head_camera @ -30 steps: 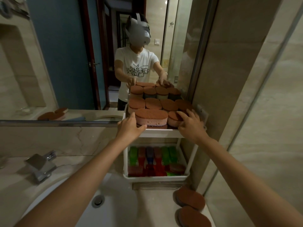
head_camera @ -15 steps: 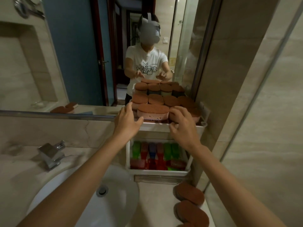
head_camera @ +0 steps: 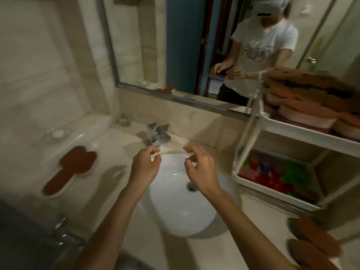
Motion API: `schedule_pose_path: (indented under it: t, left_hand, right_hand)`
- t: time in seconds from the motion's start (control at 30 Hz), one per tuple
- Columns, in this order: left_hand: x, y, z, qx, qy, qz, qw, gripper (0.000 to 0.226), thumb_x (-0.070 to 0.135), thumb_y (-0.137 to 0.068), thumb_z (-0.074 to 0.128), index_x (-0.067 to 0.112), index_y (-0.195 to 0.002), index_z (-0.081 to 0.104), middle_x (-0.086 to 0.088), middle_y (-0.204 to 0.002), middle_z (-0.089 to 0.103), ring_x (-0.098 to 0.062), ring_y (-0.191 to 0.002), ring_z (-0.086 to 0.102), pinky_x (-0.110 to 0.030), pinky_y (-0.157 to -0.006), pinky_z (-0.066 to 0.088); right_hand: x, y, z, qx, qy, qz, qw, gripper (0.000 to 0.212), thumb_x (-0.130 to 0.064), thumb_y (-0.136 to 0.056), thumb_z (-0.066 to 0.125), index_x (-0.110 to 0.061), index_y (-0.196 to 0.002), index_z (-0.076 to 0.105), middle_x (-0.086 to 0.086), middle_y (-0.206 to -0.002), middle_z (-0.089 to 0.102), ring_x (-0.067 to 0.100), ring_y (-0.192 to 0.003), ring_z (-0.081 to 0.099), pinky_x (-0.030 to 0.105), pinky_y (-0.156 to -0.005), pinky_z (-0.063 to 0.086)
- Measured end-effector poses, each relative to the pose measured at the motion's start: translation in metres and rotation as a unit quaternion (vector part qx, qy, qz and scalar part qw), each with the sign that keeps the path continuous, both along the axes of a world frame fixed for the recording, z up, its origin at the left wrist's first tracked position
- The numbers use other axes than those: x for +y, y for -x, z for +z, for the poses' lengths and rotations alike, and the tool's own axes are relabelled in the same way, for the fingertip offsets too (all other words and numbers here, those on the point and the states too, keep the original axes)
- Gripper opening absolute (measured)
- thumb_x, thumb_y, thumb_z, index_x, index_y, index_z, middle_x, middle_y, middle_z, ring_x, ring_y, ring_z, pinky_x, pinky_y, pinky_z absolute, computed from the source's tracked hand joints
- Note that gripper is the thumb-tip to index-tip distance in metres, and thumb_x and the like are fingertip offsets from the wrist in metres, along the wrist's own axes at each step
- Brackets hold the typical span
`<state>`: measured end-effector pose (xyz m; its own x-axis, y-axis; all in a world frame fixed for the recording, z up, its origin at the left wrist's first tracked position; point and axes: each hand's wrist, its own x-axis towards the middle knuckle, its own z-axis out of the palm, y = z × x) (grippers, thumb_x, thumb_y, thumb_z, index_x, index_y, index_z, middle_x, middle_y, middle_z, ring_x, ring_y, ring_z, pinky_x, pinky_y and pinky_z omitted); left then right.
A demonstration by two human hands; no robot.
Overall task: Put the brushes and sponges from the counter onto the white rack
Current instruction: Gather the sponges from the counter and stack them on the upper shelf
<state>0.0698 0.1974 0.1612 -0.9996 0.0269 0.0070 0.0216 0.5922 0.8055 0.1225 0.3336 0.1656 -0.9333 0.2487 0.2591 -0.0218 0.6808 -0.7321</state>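
The white rack [head_camera: 303, 134] stands at the right on the counter. Its top shelf is piled with brown sponges [head_camera: 303, 94]; its lower shelf holds red, green and blue brushes [head_camera: 272, 172]. Brown sponges [head_camera: 77, 162] lie on the counter at the left, and two more sponges [head_camera: 309, 236] lie at the lower right. My left hand [head_camera: 145, 166] and my right hand [head_camera: 200, 170] hover over the white sink [head_camera: 181, 207], fingers loosely curled, holding nothing. The frame is blurred by motion.
A chrome tap [head_camera: 158, 134] stands behind the sink. A mirror [head_camera: 194, 45] runs along the wall and reflects a person in a white shirt. A small clear dish [head_camera: 57, 133] sits on the raised ledge at the left. A dark edge with metal fittings [head_camera: 60, 230] is at the lower left.
Both hands have left the rack's top shelf and moved left and down, over the sink. The view has swung left, so the rack now sits at the right edge.
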Motion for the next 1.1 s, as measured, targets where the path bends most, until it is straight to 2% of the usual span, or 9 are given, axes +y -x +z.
schedule_pose_path:
  t: [0.1, 0.2, 0.33, 0.53, 0.67, 0.77, 0.9, 1.0, 1.1]
  left_hand:
    - [-0.069, 0.025, -0.025, -0.041, 0.005, 0.048, 0.998, 0.028, 0.009, -0.090, 0.050, 0.006, -0.115, 0.062, -0.014, -0.122, 0.064, -0.028, -0.115, 0.057, -0.030, -0.095, 0.042]
    - [-0.140, 0.051, -0.044, -0.071, 0.035, 0.082, 0.993, 0.028, 0.007, -0.090, 0.049, 0.001, -0.113, 0.062, -0.018, -0.122, 0.064, -0.029, -0.115, 0.058, -0.032, -0.096, 0.042]
    - [-0.214, 0.089, -0.072, -0.111, 0.067, 0.104, 0.986, 0.027, 0.007, -0.088, 0.051, -0.001, -0.111, 0.063, -0.022, -0.119, 0.065, -0.033, -0.113, 0.059, -0.037, -0.096, 0.044]
    - [-0.300, 0.136, -0.111, -0.183, 0.131, 0.078, 0.971, 0.036, 0.015, -0.085, 0.058, 0.001, -0.118, 0.057, -0.019, -0.120, 0.062, -0.035, -0.111, 0.058, -0.039, -0.093, 0.048]
    - [-0.320, 0.155, -0.125, -0.202, 0.183, 0.059, 0.960, 0.048, 0.024, -0.080, 0.067, 0.008, -0.123, 0.052, -0.016, -0.127, 0.055, -0.032, -0.119, 0.053, -0.039, -0.096, 0.047]
    - [-0.324, 0.161, -0.134, -0.216, 0.177, 0.042, 0.959, 0.048, 0.027, -0.078, 0.071, 0.007, -0.119, 0.056, -0.014, -0.122, 0.060, -0.031, -0.117, 0.056, -0.039, -0.096, 0.048]
    - [-0.327, 0.167, -0.153, -0.227, 0.184, 0.018, 0.956, 0.065, 0.035, -0.070, 0.076, 0.013, -0.126, 0.053, -0.012, -0.122, 0.063, -0.032, -0.116, 0.057, -0.044, -0.096, 0.049]
    - [-0.330, 0.169, -0.158, -0.217, 0.178, 0.039, 0.959, 0.068, 0.035, -0.064, 0.079, 0.005, -0.120, 0.055, -0.015, -0.121, 0.062, -0.032, -0.113, 0.058, -0.044, -0.093, 0.050]
    - [-0.325, 0.165, -0.159, -0.216, 0.150, 0.070, 0.962, 0.077, 0.024, -0.071, 0.078, -0.001, -0.132, 0.038, -0.020, -0.129, 0.052, -0.035, -0.118, 0.053, -0.043, -0.095, 0.047]
  right_hand:
    - [-0.065, 0.030, -0.019, -0.049, 0.003, 0.051, 0.997, 0.035, -0.003, -0.086, 0.051, -0.010, -0.119, 0.060, 0.005, -0.124, 0.061, 0.021, -0.096, 0.064, 0.025, -0.090, 0.046]
    - [-0.130, 0.064, -0.036, -0.111, -0.011, 0.100, 0.989, 0.037, -0.005, -0.088, 0.048, -0.011, -0.123, 0.057, 0.006, -0.126, 0.059, 0.022, -0.099, 0.062, 0.020, -0.086, 0.041]
    - [-0.197, 0.109, -0.066, -0.185, -0.068, 0.162, 0.967, 0.039, -0.008, -0.089, 0.047, -0.012, -0.128, 0.053, 0.012, -0.129, 0.053, 0.028, -0.109, 0.059, 0.030, -0.094, 0.043]
    - [-0.270, 0.168, -0.109, -0.324, -0.144, 0.219, 0.909, 0.052, -0.016, -0.095, 0.041, -0.021, -0.145, 0.028, 0.017, -0.134, 0.043, 0.036, -0.119, 0.051, 0.041, -0.099, 0.042]
    - [-0.296, 0.195, -0.127, -0.362, -0.172, 0.218, 0.890, 0.060, -0.018, -0.096, 0.041, -0.027, -0.149, 0.017, 0.020, -0.137, 0.040, 0.038, -0.122, 0.046, 0.043, -0.100, 0.042]
    - [-0.308, 0.213, -0.133, -0.370, -0.189, 0.205, 0.886, 0.063, -0.021, -0.097, 0.041, -0.031, -0.150, 0.010, 0.021, -0.140, 0.035, 0.039, -0.128, 0.036, 0.045, -0.103, 0.038]
    - [-0.316, 0.227, -0.140, -0.397, -0.189, 0.183, 0.879, 0.061, -0.029, -0.098, 0.038, -0.033, -0.151, 0.007, 0.019, -0.143, 0.030, 0.038, -0.133, 0.029, 0.045, -0.104, 0.036]
    - [-0.316, 0.229, -0.147, -0.410, -0.192, 0.171, 0.875, 0.059, -0.033, -0.098, 0.039, -0.029, -0.150, 0.012, 0.019, -0.143, 0.031, 0.038, -0.132, 0.032, 0.045, -0.103, 0.038]
    - [-0.314, 0.224, -0.150, -0.376, -0.203, 0.122, 0.896, 0.049, -0.032, -0.096, 0.041, -0.023, -0.142, 0.028, 0.016, -0.137, 0.037, 0.035, -0.125, 0.039, 0.044, -0.098, 0.041]
